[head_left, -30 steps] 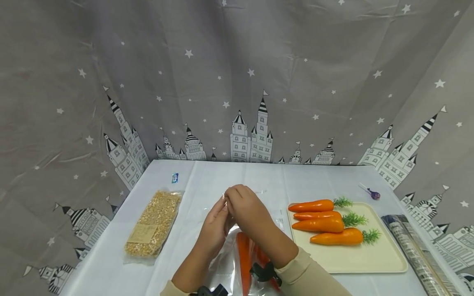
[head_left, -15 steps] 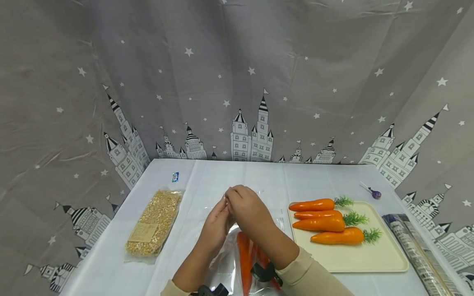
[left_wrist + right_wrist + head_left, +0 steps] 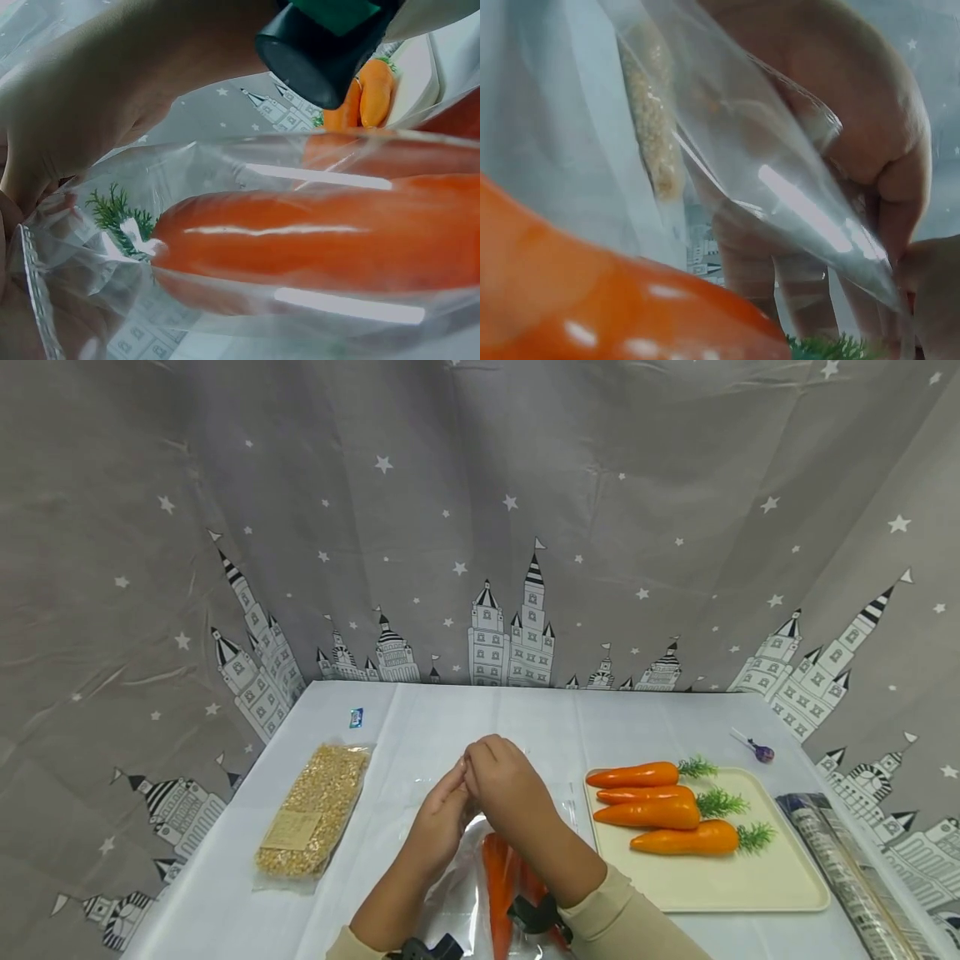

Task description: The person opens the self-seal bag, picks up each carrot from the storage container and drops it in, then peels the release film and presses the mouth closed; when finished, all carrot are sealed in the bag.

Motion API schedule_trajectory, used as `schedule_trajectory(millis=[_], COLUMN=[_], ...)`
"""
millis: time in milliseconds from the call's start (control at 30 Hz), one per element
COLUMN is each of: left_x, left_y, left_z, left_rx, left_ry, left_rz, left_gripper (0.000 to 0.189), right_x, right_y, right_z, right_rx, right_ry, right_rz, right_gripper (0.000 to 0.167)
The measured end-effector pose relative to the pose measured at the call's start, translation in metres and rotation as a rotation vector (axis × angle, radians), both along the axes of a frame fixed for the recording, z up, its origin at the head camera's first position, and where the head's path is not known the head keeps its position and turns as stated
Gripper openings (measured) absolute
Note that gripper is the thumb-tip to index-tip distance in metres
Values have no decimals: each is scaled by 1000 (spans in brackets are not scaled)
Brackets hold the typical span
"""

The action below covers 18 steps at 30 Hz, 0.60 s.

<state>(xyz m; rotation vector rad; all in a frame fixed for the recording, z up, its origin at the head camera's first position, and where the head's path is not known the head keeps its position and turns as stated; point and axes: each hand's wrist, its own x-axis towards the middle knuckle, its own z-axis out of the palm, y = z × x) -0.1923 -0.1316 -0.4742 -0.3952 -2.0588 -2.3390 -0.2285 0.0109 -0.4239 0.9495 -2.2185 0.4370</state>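
Pinching the edge of a clear plastic bag (image 3: 456, 902) with left hand (image 3: 437, 822) and right hand (image 3: 510, 789), close together above a white table (image 3: 435, 718). Showing inside the bag, between the forearms (image 3: 388, 897): orange carrots (image 3: 497, 885). Including also, rightward, cream tray (image 3: 742, 889) with more carrots (image 3: 660, 814); leftward, packet of yellow grains (image 3: 318, 802).

A: Left end, white-clothed table (image 3: 540, 710)?
B: Clear plastic bag of yellow grain (image 3: 326, 785), tan label (image 3: 292, 832); small blue rectangular packet (image 3: 356, 717) beyond.
A: Right?
B: Round purple lollipop (image 3: 762, 753), far; long grey plastic-wrapped bundle (image 3: 849, 875), nearer. Behind: grey castle-and-star fabric backdrop (image 3: 480, 443).
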Motion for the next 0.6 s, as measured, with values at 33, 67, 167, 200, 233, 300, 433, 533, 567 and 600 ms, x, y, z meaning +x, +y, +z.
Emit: schedule_trajectory(millis=[33,67,167,200,233,300,433,533,567,600], left_x=[0,0,0,0,0,0,1,3,3,3], left_y=[0,0,0,0,0,0,0,1,2,2], left_z=[0,0,0,1,1,2,2,4,4,4], left_rx=[-2,-7,-20,-24,-29,-52,-138,-207,-224,-231], left_ry=[1,5,20,21,27,39,59,56,54,53], left_rz=[-5,-7,-13,-14,-13,-4,40,66,69,67], left_gripper=[52,53,56,57,57,58,56,56,56,57], right_x=[0,-1,-1,0,0,0,1,3,3,3], right_y=[1,2,4,4,4,4,3,2,2,2], right_z=[0,0,0,0,0,1,2,2,2,2], right_rx=[-5,-10,-25,-28,-29,-33,-49,-66,-70,-74], right_ry=[-7,-15,-33,-36,-35,-30,-15,-8,-7,-6], right_rz=[8,16,38,43,48,52,42,26,19,14], right_gripper=[9,10,14,16,18,20,19,16,15,14])
